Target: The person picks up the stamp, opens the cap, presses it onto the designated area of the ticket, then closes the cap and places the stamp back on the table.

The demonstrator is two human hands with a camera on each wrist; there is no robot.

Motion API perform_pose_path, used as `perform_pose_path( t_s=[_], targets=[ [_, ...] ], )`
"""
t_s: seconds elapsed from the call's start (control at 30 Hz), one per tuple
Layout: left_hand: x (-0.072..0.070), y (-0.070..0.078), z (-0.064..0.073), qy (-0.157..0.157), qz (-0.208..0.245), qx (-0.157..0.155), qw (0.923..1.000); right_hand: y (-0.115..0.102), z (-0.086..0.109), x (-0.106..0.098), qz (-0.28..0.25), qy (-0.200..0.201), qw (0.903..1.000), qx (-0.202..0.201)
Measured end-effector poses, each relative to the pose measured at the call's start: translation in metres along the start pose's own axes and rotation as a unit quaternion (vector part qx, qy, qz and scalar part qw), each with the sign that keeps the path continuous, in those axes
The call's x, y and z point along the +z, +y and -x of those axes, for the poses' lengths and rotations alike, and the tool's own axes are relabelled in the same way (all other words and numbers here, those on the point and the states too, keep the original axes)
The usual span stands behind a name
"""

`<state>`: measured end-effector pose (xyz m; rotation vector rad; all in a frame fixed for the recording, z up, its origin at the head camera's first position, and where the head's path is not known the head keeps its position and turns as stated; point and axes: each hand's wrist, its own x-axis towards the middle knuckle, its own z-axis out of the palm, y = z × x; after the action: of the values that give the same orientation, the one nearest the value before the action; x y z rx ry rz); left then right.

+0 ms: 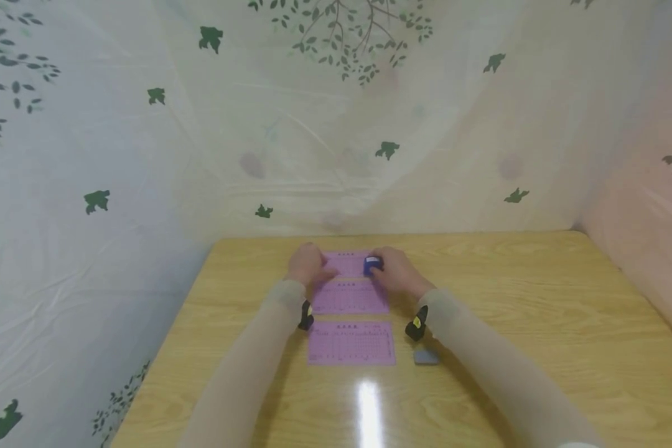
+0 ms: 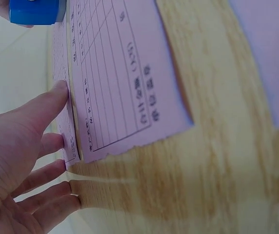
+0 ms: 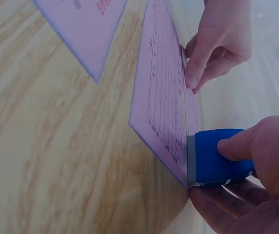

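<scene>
Outstretched forearms (image 1: pixel 246 373), hands (image 1: pixel 307 264) astride slip (image 1: pixel 344 266)

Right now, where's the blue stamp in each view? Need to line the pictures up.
Head: blue stamp just right of centre, below mid-height, held in the right hand.
Left wrist: blue stamp near the top-left corner, cut off by the top edge.
Right wrist: blue stamp right of centre, in the lower half.
Shared landmark: the left hand, left of the stamp in head, at the left edge in left wrist, upper right in right wrist.
</scene>
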<state>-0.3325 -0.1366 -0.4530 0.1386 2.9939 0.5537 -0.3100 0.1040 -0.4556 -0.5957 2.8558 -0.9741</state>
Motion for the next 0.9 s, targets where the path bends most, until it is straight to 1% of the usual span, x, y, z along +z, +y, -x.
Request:
perform_pose_path(
  t_s=[0.17, 0.3, 0.47, 0.57, 0.6, 0.7, 0.9],
  targets=[
    [-0.0009, -0.0005, -0.0001, 0.003, 0.005, 0.001, 1.0, 0.0009, -0.0001, 0.0003, -0.011, 0.006, 0.9999, 0.005],
    [-0.0011, -0.0004, 0.0006, 0.0, 0.005, 0.002, 1.0, 0.0036, 0.0008, 0.0014, -0.02, 0.014, 0.9997, 0.002],
    [0.0017, 0.0001, 0.001, 0.002, 0.002, 0.003, 1.0, 0.0042, 0.0017, 0.0029, -0.009, 0.015, 0.9998, -0.008],
    [0.0022, 0.0009, 0.0017, -0.011, 0.002, 0.004, 0.9999, 0.0033, 0.0026, 0.0034, 0.001, 0.014, 0.9999, -0.009],
    [0.0022, 0.0012, 0.0017, -0.009, -0.002, 0.006, 0.9999, 0.0031, 0.0028, 0.0033, 0.003, 0.013, 0.9999, -0.009],
    [0.0017, 0.0018, 0.002, -0.017, -0.001, 0.006, 0.9998, 0.0029, 0.0028, 0.0032, 0.003, 0.012, 0.9999, -0.005],
    [-0.0003, 0.0017, 0.0019, -0.007, -0.025, 0.011, 0.9996, 0.004, 0.0004, 0.0028, 0.012, 0.012, 0.9998, -0.007]
  ],
)
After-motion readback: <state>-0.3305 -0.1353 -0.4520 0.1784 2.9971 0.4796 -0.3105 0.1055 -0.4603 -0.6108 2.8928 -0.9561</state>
